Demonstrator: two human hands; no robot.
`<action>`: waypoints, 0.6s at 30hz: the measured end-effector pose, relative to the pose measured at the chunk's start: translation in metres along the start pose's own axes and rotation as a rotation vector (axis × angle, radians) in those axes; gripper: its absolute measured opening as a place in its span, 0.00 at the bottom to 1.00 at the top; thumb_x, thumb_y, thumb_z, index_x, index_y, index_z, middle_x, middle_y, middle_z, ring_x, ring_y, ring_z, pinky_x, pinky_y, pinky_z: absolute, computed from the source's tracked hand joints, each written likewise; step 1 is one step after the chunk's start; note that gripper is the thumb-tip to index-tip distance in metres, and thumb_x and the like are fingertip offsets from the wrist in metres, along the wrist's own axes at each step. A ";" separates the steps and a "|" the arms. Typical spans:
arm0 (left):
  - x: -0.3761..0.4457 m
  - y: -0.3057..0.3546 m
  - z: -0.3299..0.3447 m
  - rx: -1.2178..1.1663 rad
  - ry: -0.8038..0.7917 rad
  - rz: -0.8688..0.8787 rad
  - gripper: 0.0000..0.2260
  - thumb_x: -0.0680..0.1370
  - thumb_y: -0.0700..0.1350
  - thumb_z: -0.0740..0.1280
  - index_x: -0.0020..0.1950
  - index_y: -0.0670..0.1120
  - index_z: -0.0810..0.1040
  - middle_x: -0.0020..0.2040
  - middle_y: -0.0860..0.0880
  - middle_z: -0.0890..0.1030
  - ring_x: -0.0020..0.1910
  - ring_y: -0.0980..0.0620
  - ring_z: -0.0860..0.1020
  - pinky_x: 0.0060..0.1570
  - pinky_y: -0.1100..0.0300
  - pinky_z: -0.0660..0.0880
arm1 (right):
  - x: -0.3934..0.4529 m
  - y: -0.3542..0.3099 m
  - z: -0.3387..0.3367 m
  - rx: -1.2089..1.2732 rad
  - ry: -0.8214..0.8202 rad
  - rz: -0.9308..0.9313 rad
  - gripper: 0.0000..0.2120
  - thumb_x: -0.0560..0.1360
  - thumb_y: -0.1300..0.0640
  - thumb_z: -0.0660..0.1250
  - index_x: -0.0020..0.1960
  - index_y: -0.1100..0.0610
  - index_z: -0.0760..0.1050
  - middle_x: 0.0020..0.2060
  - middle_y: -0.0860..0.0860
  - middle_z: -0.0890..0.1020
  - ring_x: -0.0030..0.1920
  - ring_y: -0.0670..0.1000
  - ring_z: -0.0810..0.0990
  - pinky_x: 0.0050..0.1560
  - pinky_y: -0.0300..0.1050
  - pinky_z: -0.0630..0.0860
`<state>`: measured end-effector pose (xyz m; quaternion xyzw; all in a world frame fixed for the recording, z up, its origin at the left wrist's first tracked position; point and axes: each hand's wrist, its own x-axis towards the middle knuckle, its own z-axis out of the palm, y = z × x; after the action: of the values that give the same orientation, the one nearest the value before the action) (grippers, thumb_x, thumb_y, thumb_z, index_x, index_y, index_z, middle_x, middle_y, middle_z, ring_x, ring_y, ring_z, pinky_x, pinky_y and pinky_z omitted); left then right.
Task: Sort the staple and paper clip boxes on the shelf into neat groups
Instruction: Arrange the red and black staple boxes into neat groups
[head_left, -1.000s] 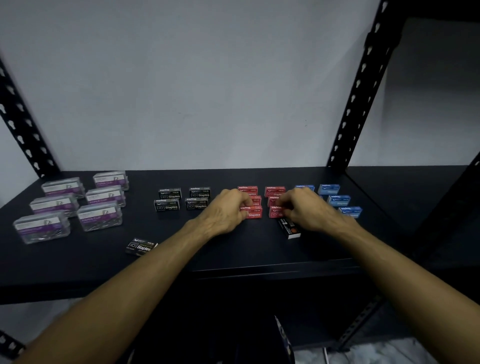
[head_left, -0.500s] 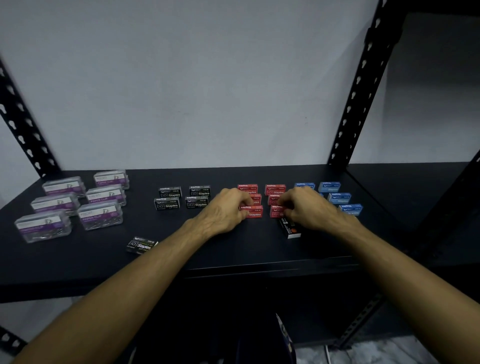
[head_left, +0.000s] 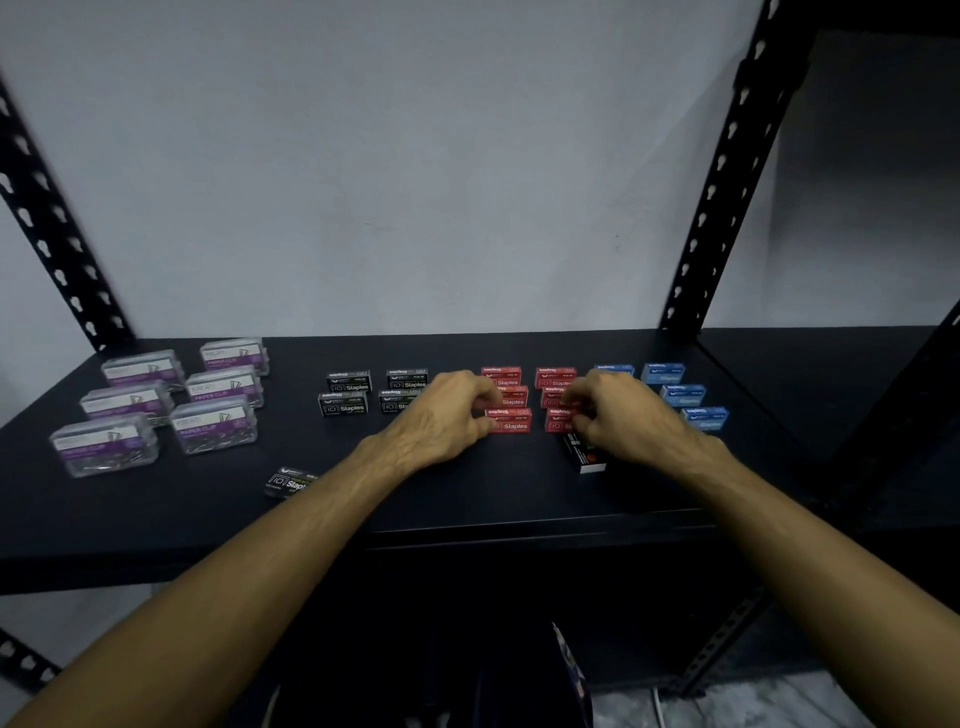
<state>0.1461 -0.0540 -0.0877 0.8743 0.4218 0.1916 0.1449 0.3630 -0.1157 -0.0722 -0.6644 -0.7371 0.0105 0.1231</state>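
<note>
Red staple boxes stand in two short columns at mid-shelf, the left column (head_left: 511, 420) and the right column (head_left: 555, 376). My left hand (head_left: 447, 415) curls its fingers and thumb against the left column's middle and front boxes. My right hand (head_left: 623, 415) pinches the right column's middle and front boxes and partly hides them. Several black staple boxes (head_left: 349, 382) sit in a group to the left. Blue staple boxes (head_left: 664, 373) are on the right, some hidden behind my right hand. Clear paper clip boxes (head_left: 215, 426) with purple labels are grouped at far left.
One black staple box (head_left: 288, 480) lies apart near the front, by my left forearm. Another dark box (head_left: 587, 457) with an orange spot lies askew below my right hand. The black shelf (head_left: 467, 493) has perforated uprights (head_left: 727, 171) at the back and a white wall behind.
Both hands stay at the red boxes with only small finger shifts. No box has visibly changed place.
</note>
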 end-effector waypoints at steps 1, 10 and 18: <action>-0.003 -0.001 -0.003 0.000 0.008 0.003 0.13 0.76 0.44 0.72 0.60 0.47 0.80 0.55 0.50 0.82 0.41 0.62 0.73 0.46 0.68 0.70 | -0.002 -0.001 0.000 -0.010 0.030 0.000 0.10 0.78 0.57 0.66 0.57 0.56 0.79 0.53 0.50 0.79 0.46 0.47 0.78 0.45 0.38 0.71; -0.053 -0.035 -0.045 0.060 0.005 -0.056 0.14 0.76 0.48 0.73 0.61 0.49 0.81 0.48 0.55 0.80 0.42 0.60 0.76 0.43 0.70 0.68 | -0.025 -0.012 0.000 -0.011 0.149 0.088 0.07 0.78 0.50 0.66 0.45 0.53 0.76 0.38 0.47 0.81 0.37 0.47 0.79 0.39 0.44 0.75; -0.109 -0.078 -0.075 0.083 -0.112 -0.202 0.18 0.74 0.54 0.74 0.62 0.51 0.80 0.55 0.56 0.80 0.53 0.58 0.77 0.53 0.61 0.74 | -0.039 -0.023 0.008 -0.019 0.035 0.250 0.13 0.75 0.45 0.68 0.39 0.53 0.73 0.34 0.49 0.79 0.36 0.51 0.79 0.41 0.47 0.76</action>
<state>-0.0035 -0.0870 -0.0767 0.8419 0.5067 0.1090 0.1505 0.3426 -0.1553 -0.0827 -0.7523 -0.6464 0.0073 0.1273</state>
